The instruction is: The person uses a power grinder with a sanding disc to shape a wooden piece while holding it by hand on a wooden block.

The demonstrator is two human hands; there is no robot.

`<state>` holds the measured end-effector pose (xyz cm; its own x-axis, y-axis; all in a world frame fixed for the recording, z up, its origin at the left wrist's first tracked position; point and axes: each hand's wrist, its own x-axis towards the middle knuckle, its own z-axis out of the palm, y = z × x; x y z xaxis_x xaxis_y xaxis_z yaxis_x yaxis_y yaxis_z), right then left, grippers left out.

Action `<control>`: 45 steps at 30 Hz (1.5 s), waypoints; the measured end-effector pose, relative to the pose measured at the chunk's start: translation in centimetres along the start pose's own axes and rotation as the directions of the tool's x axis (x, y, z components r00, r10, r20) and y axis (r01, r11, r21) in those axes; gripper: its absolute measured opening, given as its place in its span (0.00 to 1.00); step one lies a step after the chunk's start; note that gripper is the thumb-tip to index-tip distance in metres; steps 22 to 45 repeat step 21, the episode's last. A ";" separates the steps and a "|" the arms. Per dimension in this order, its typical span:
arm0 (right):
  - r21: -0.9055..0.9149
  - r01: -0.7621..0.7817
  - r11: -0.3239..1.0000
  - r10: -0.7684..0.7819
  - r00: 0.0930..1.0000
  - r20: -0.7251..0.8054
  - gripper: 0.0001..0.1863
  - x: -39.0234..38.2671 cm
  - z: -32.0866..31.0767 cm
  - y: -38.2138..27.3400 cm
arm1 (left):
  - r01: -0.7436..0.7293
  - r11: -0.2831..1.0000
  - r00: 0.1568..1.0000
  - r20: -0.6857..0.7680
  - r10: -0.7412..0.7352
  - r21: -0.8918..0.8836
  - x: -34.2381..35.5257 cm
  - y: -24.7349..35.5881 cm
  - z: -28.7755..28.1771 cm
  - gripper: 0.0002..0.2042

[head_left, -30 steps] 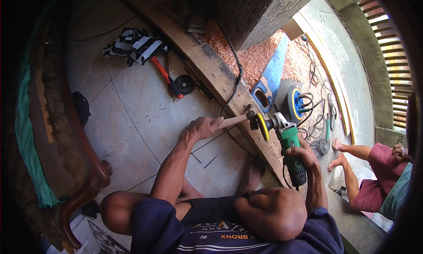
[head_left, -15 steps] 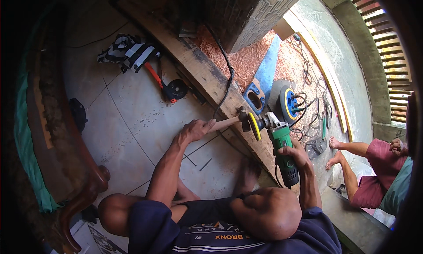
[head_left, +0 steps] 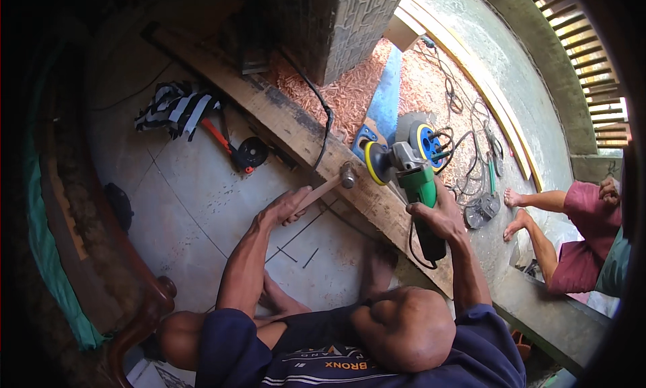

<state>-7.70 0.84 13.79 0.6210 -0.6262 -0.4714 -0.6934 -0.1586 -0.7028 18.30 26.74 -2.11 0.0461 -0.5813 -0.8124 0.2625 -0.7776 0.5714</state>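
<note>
My left hand (head_left: 288, 205) is wrapped round the pale wooden handle of a hammer (head_left: 320, 192). Its metal head (head_left: 348, 175) is over the long wooden plank (head_left: 293, 124). In my right hand (head_left: 441, 212) I grip a green and black angle grinder (head_left: 418, 186) by its body, tilted over the same plank. A yellow-rimmed round pad (head_left: 377, 163) is fitted to the grinder, and a small gap separates it from the hammer head. Behind the pad lies a handsaw with a blue blade (head_left: 385, 95), its handle partly covered.
Wood shavings (head_left: 420, 92) cover the ground beside a stone-patterned pillar (head_left: 367, 31). A blue and yellow disc (head_left: 425, 144) and tangled cords lie beyond the grinder. Left are a striped cloth (head_left: 178, 111) and a red-handled tool (head_left: 217, 136). Another person's foot (head_left: 518, 223) is at right.
The grinder's pad has come away from the hammer head, up and to the right of it, so the head now shows fully. My view has shifted slightly.
</note>
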 end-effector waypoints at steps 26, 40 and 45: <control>-0.191 0.037 0.981 0.008 0.974 0.225 0.44 3.7 0.5 -0.9 | 0.013 1.000 0.998 0.063 -0.012 -0.016 0.4 -0.1 -0.9 0.28; -0.191 0.037 0.981 0.008 0.974 0.225 0.44 3.7 0.5 -0.9 | 0.013 1.000 0.998 0.063 -0.012 -0.016 0.4 -0.1 -0.9 0.28; -0.191 0.037 0.981 0.008 0.974 0.225 0.44 3.7 0.5 -0.9 | 0.013 1.000 0.998 0.063 -0.012 -0.016 0.4 -0.1 -0.9 0.28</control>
